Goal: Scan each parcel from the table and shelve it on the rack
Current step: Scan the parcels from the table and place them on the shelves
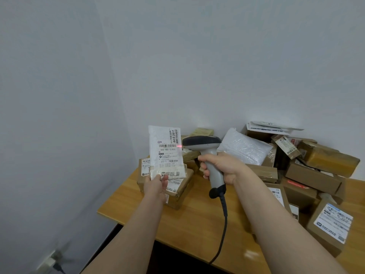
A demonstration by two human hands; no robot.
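Left hand: we pinch a parcel above the table.
Right hand: we grip the scanner, seemingly aimed at the parcel.

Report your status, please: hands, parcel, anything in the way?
Left hand holds parcel by its bottom edge. Right hand grips scanner, red beam at the label. Nothing between them; boxes piled on table.
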